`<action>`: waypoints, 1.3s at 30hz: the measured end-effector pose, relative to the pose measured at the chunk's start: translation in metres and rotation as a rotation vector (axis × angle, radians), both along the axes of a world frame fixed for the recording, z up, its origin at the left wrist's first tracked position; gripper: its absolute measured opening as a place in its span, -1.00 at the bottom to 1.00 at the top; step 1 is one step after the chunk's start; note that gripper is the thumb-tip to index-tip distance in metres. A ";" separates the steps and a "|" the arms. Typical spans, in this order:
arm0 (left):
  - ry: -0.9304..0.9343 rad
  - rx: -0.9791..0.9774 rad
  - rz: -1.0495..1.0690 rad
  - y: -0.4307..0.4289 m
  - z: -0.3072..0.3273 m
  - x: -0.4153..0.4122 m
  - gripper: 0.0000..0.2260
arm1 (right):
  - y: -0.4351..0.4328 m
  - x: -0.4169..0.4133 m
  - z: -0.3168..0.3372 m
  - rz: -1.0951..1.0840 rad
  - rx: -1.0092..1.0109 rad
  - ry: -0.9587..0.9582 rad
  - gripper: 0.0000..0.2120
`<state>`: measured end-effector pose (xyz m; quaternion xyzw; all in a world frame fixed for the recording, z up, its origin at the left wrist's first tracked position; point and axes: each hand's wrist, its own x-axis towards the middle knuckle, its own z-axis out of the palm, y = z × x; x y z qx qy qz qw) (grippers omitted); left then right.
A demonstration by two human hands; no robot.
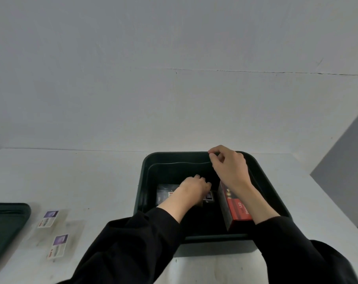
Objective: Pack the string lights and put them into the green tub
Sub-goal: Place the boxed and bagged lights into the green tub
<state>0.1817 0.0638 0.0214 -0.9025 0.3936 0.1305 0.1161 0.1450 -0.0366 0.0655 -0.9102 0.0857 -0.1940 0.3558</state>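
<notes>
Reaching into the tub (142, 191): left hand (194, 186) curled around a packet (163, 193) on its floor, right hand (228, 167) pinching, seemingly, a thin wire (210, 153); red box (237, 212) alongside.

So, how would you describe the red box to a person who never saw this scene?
Look at the dark green tub on the white table. Inside it, along its right wall and under the person's right forearm, lies a long red box. It alone is red and printed with "LED"; the packet beside it, under the left hand, is flat and clear.
</notes>
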 end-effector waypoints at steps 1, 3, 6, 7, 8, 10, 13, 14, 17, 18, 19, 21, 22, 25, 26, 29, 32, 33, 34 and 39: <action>0.016 0.009 0.013 0.000 0.002 0.000 -0.46 | 0.000 0.000 0.001 0.000 -0.001 0.002 -0.85; 0.089 0.012 0.078 0.003 0.012 0.000 -0.43 | 0.000 -0.002 0.001 0.007 0.002 0.004 -0.85; 0.176 -0.191 0.220 0.020 0.037 -0.011 -0.58 | 0.001 -0.005 0.002 0.027 -0.018 0.008 -0.85; 0.164 -0.338 0.248 0.032 0.047 -0.018 -0.65 | 0.002 -0.006 0.003 0.035 -0.027 0.001 -0.85; 0.122 -0.503 0.266 0.046 0.057 -0.026 -0.70 | 0.004 -0.007 0.005 0.045 -0.034 -0.009 -0.85; -0.018 -0.837 0.330 0.083 0.070 -0.044 -0.75 | 0.013 -0.009 0.008 0.097 -0.035 -0.010 -0.84; -0.218 -1.163 0.557 0.146 0.061 -0.062 -0.83 | 0.042 -0.013 0.012 0.276 0.010 0.072 -0.78; -0.257 -1.154 0.658 0.167 0.051 -0.066 -0.83 | 0.054 -0.015 0.011 0.345 0.020 0.108 -0.73; -0.220 -0.880 1.057 0.229 0.014 -0.078 -0.62 | 0.094 -0.021 0.006 0.537 -0.007 0.237 -0.47; -0.184 -0.758 1.146 0.246 0.001 -0.084 -0.49 | 0.105 -0.022 0.004 0.574 -0.032 0.273 -0.41; -0.143 -0.658 1.187 0.257 -0.010 -0.088 -0.37 | 0.111 -0.023 0.002 0.594 -0.057 0.292 -0.39; -0.084 -0.558 1.243 0.273 -0.029 -0.101 -0.22 | 0.123 -0.025 -0.001 0.605 -0.145 0.304 -0.42; -0.070 -0.546 1.257 0.274 -0.037 -0.105 -0.18 | 0.124 -0.027 -0.001 0.595 -0.200 0.297 -0.43; -0.134 -0.570 1.282 0.272 -0.046 -0.113 -0.20 | 0.122 -0.032 0.001 0.579 -0.256 0.284 -0.44; -0.173 -0.584 1.305 0.271 -0.047 -0.114 -0.23 | 0.120 -0.033 0.002 0.573 -0.263 0.282 -0.45; -0.211 -0.612 1.395 0.272 -0.048 -0.120 -0.33 | 0.122 -0.035 0.004 0.566 -0.283 0.280 -0.46; -0.151 -0.725 1.436 0.271 -0.052 -0.124 -0.41 | 0.123 -0.035 0.004 0.556 -0.277 0.279 -0.47; -0.137 -0.762 1.439 0.271 -0.051 -0.125 -0.43 | 0.123 -0.035 0.003 0.554 -0.277 0.277 -0.47; -0.129 -0.789 1.439 0.270 -0.050 -0.126 -0.44 | 0.123 -0.034 0.003 0.554 -0.276 0.276 -0.47; -0.167 -0.951 1.263 0.256 -0.026 -0.130 -0.42 | 0.124 -0.035 0.002 0.549 -0.292 0.225 -0.48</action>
